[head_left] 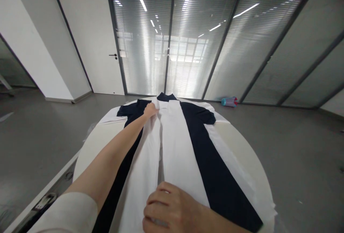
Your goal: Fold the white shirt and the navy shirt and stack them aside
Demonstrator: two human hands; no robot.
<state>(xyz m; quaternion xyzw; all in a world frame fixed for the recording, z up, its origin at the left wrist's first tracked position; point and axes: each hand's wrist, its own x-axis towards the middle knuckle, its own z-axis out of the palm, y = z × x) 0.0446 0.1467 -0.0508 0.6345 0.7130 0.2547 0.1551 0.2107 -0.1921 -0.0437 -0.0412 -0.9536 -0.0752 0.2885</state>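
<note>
White trousers lie lengthwise, waist at the far end, over a dark navy short-sleeved garment with a collar. Beneath that, a white garment shows at the sides and sleeves. My left hand reaches far forward, its fingers closed on the left part of the trousers' waist. Close to me, my right hand is over the trouser legs with fingers curled in on the white cloth; its fingertips are hidden beneath it. A narrow gap runs between the two legs.
The garments lie on a round pale table. A blue and red striped bundle is on the grey floor by the glass partition. A white door stands at the back left. A metal-edged rail with dark slots runs along the left side.
</note>
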